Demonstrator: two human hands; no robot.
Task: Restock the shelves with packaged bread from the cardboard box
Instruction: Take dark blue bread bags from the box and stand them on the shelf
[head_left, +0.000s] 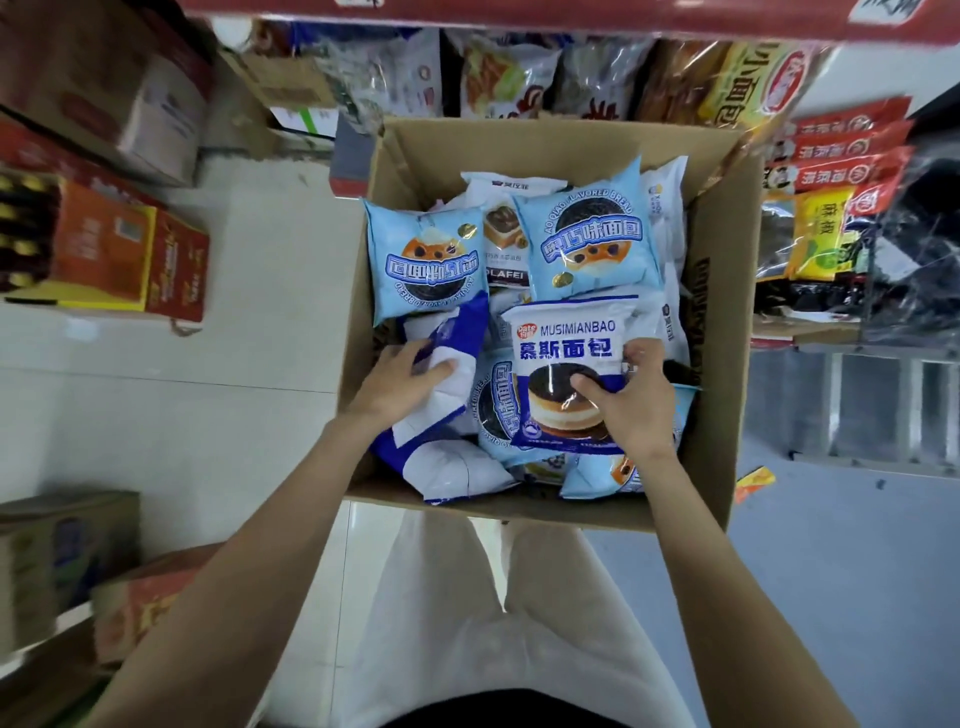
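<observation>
Looking down from the head view, both of a person's bare arms reached into an open cardboard box (722, 291) that sat on the floor (280, 291) just in front of their knees. The right hand (631, 402) gripped a white and blue bread packet (563, 374), thumb on its front and fingers curled round its right edge, tilted up above the others. The left hand (400, 382) rested on a second white and blue packet (441, 400) at the box's left side, thumb across its top; the fingers were hidden beneath. Pale blue bread packets (587, 239) filled the rest of the box. Beyond it, a low shelf (519, 78) held more bagged snacks. Orange cartons (119, 249) stood to the left.
</observation>
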